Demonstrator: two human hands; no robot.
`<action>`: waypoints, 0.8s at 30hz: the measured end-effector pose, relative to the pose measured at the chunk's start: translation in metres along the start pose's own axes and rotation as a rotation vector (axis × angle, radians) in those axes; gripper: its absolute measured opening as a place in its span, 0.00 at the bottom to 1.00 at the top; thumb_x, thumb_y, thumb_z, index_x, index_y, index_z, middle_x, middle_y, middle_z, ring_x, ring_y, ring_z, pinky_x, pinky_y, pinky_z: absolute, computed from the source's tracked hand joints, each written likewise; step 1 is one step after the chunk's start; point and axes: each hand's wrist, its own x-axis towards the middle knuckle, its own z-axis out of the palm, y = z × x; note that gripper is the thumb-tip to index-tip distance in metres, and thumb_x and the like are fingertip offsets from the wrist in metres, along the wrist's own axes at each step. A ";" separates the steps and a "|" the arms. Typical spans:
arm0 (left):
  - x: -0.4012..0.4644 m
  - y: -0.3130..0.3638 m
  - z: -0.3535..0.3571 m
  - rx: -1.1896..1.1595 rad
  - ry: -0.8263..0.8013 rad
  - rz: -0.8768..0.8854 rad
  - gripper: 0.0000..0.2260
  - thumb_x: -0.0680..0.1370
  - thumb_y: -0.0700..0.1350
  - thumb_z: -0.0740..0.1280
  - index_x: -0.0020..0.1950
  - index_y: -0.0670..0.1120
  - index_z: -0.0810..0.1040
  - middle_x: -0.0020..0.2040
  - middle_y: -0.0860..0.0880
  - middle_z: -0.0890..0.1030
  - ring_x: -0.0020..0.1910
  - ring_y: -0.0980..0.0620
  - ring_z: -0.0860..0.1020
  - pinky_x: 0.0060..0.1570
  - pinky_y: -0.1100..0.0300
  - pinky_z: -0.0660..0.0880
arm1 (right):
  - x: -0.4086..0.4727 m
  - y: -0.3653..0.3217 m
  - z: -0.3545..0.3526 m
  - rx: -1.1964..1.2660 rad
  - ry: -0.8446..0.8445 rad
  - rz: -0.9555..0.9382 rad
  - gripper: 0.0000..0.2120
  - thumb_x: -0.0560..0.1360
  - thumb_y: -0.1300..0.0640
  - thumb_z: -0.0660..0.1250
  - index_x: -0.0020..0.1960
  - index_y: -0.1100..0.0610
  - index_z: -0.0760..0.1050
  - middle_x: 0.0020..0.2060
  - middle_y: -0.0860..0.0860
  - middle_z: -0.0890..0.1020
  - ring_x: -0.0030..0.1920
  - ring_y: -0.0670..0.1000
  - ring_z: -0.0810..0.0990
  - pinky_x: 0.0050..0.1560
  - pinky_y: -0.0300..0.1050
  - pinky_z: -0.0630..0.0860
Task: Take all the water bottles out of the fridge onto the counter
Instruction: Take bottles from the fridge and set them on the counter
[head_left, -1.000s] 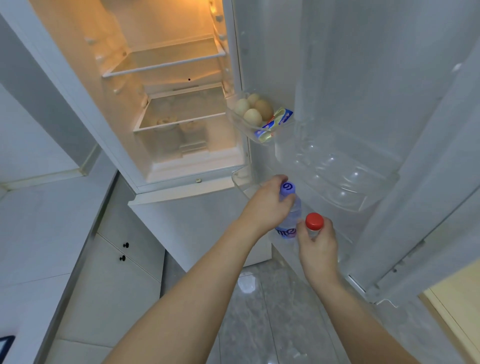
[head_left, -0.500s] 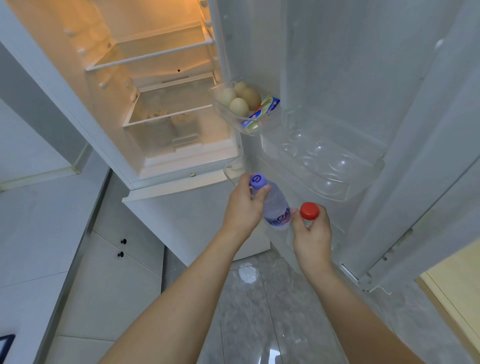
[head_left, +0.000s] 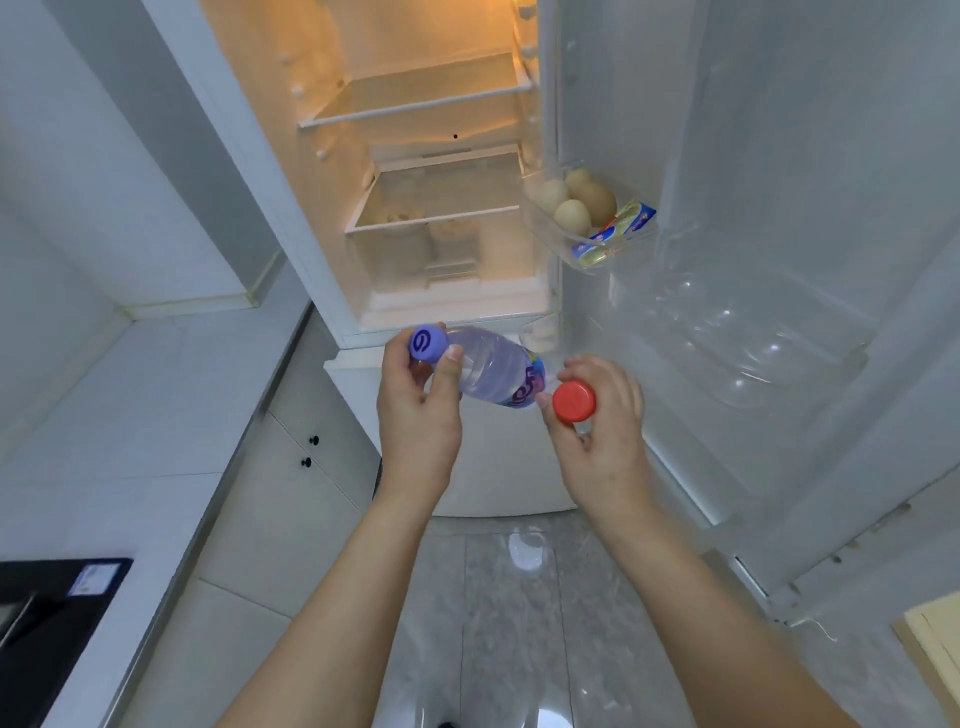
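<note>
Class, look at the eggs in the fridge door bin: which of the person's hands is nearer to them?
Right. The right hand, gripping the red-capped bottle, sits below the eggs; the left hand, holding the purple-capped bottle, is farther left.

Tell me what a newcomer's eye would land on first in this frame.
Two bottles held mid-frame in front of the open fridge: the left hand grips a tilted purple-capped bottle, the right hand a red-capped bottle, of which little beyond the cap shows. Next comes the lit fridge interior at the top, its glass shelves looking mostly bare. Eggs sit in a door bin to the upper right.
</note>
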 end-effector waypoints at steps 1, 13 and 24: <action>0.000 0.003 -0.010 0.025 0.021 0.013 0.12 0.76 0.51 0.67 0.58 0.53 0.75 0.56 0.52 0.81 0.59 0.48 0.79 0.61 0.37 0.74 | 0.002 -0.007 0.007 0.028 -0.005 0.000 0.10 0.74 0.59 0.70 0.53 0.54 0.72 0.53 0.44 0.74 0.56 0.48 0.71 0.60 0.53 0.69; -0.020 0.010 -0.162 0.305 0.193 0.025 0.08 0.79 0.47 0.66 0.58 0.52 0.75 0.52 0.53 0.80 0.52 0.52 0.79 0.53 0.49 0.77 | -0.010 -0.108 0.109 0.288 -0.186 0.116 0.08 0.75 0.56 0.69 0.52 0.54 0.73 0.50 0.49 0.76 0.54 0.53 0.72 0.56 0.43 0.69; -0.067 0.032 -0.322 0.369 0.329 -0.004 0.08 0.80 0.44 0.66 0.58 0.51 0.75 0.54 0.58 0.80 0.57 0.59 0.78 0.55 0.60 0.75 | -0.077 -0.219 0.201 0.446 -0.406 0.102 0.08 0.76 0.54 0.69 0.50 0.51 0.71 0.47 0.49 0.76 0.53 0.54 0.73 0.54 0.44 0.70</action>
